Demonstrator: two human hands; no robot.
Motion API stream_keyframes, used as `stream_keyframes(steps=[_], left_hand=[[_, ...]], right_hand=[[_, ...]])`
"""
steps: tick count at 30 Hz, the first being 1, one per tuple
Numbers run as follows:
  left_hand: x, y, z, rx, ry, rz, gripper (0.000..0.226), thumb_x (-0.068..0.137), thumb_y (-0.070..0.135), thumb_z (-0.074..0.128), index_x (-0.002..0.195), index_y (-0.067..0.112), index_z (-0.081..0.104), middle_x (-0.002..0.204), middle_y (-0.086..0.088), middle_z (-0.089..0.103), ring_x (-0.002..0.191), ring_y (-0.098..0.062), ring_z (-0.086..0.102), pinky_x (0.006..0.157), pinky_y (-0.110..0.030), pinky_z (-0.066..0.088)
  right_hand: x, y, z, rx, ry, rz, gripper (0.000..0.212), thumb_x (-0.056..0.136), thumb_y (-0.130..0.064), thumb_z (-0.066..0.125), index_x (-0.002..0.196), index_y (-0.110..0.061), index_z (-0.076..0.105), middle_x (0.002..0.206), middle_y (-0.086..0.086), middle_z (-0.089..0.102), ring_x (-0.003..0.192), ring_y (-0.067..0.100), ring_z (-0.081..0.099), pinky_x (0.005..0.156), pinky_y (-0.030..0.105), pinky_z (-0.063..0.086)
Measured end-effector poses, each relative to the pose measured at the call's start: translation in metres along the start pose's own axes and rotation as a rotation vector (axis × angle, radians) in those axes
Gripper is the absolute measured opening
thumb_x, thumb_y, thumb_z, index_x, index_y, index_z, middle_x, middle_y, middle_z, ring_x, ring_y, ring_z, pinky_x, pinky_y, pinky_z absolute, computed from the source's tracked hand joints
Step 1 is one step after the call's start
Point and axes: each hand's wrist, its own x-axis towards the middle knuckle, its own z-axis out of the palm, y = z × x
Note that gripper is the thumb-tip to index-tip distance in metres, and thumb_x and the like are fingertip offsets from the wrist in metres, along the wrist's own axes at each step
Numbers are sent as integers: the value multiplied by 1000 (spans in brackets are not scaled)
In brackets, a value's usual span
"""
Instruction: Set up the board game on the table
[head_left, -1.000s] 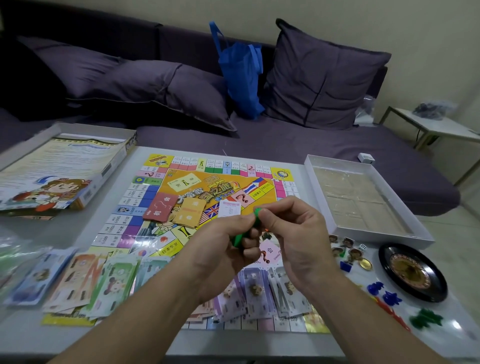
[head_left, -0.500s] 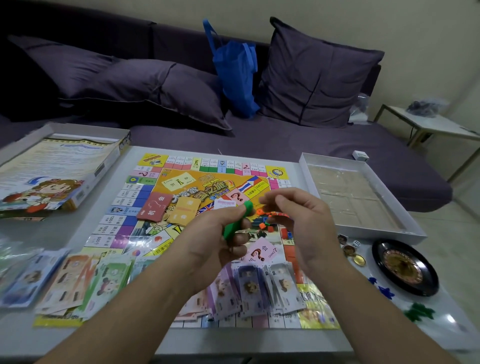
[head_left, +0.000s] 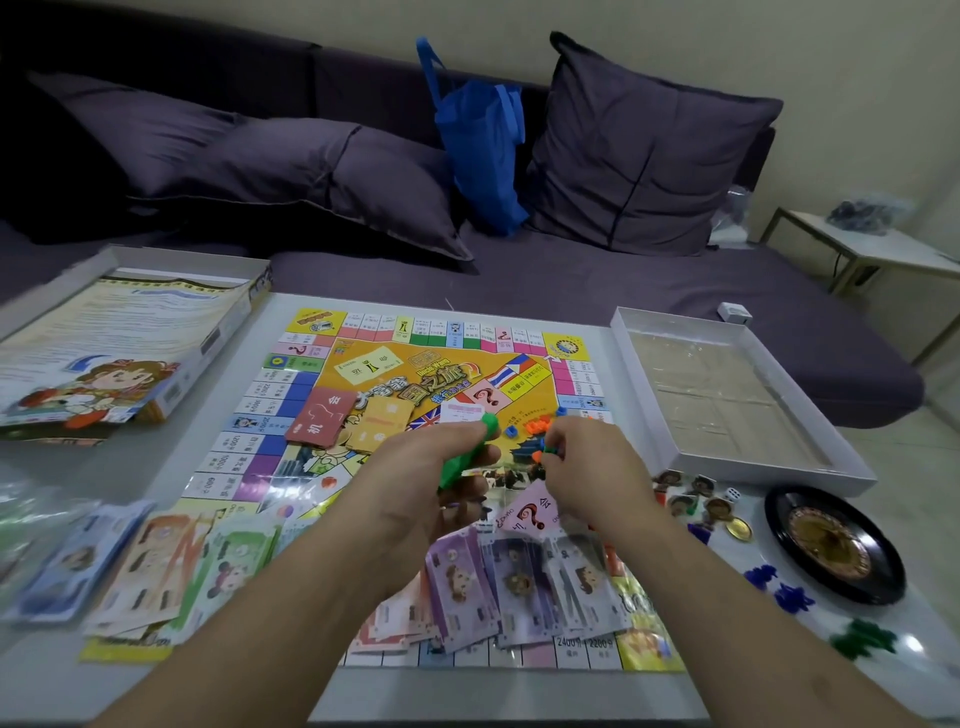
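Small orange and blue plastic pieces (head_left: 540, 427) now lie spilled on the colourful square game board (head_left: 363, 395); left hand (head_left: 441, 467) grips the green plastic bag (head_left: 467, 452), right hand (head_left: 587, 462) pinches pieces, ready for sorting.

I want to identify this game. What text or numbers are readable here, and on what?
"2400", "2200": near edge squares of the board
"1000", "600": left edge squares, faint
"机", "会": red card
"会", "?": pink card
"?": board centre
Board title, box lid and banknotes: too blurred.
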Motion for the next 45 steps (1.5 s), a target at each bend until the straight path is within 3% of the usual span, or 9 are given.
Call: stream_keyframes(steps=[8, 11, 14, 17, 21, 24, 32, 41, 45], left_hand=[[5, 2, -4, 1, -16, 0, 22, 97, 25, 69, 109, 9, 79, 84, -1, 73, 67, -17, 53, 51, -25, 46], [7, 3, -5, -13, -18, -1, 21, 97, 22, 69, 107, 6, 79, 83, -3, 73, 66, -17, 53, 53, -26, 47], [7, 4, -4, 0, -18, -8, 20, 98, 18, 68, 107, 2, 77, 81, -7, 70, 63, -17, 52, 51, -25, 48], [5, 3, -2, 31, -38, -31, 23, 98, 15, 67, 112, -3, 72, 75, -7, 64, 57, -15, 50, 47, -24, 44], [0, -1, 0, 32, -85, -65, 30, 99, 15, 64, 120, -6, 68, 72, -5, 61, 54, -13, 48, 47, -23, 41], [-2, -1, 1, -7, -121, -76, 31, 100, 15, 62, 121, -6, 68, 74, -6, 58, 55, -14, 46, 47, -24, 40], [-2, 0, -1, -151, -192, -103, 34, 100, 14, 61, 126, -8, 65, 74, -7, 53, 57, -12, 40, 48, -23, 36], [-2, 1, -4, -168, -169, -86, 29, 101, 10, 59, 122, -9, 65, 73, -6, 52, 59, -11, 35, 51, -21, 31], [-4, 3, -9, -176, -168, -81, 26, 102, 10, 57, 118, -9, 66, 72, -5, 51, 59, -11, 34, 49, -20, 31]], right_hand=[[1, -3, 3, 1, 82, -61, 12, 97, -24, 70, 89, -27, 62, 89, -6, 67, 83, 16, 60, 71, 34, 54], [-4, -13, -15, 412, 58, -43, 15, 93, -13, 76, 89, -24, 67, 84, -8, 69, 80, 10, 65, 70, 27, 53], [-16, -25, -34, 778, -19, -108, 20, 86, -2, 80, 84, -20, 71, 82, 1, 75, 80, 20, 74, 74, 39, 62], [-27, -32, -47, 994, -59, -130, 19, 82, 7, 82, 86, -9, 72, 86, 11, 77, 82, 29, 76, 74, 43, 64], [-35, -34, -57, 1137, -93, -156, 28, 79, 13, 82, 82, -14, 72, 91, 10, 78, 86, 24, 75, 76, 36, 61], [-40, -34, -57, 1198, -123, -203, 26, 80, 18, 77, 86, -8, 71, 96, 11, 78, 93, 25, 75, 82, 35, 61], [-45, -38, -56, 1252, -67, -191, 22, 80, 17, 76, 85, -4, 73, 94, 14, 79, 92, 29, 74, 88, 54, 59], [-44, -43, -50, 1177, -2, -247, 18, 78, 15, 80, 82, -2, 74, 88, 14, 78, 86, 29, 77, 76, 32, 61], [-49, -50, -49, 1080, 53, -320, 17, 80, 10, 82, 84, -6, 76, 88, 9, 79, 87, 26, 77, 80, 38, 63]])
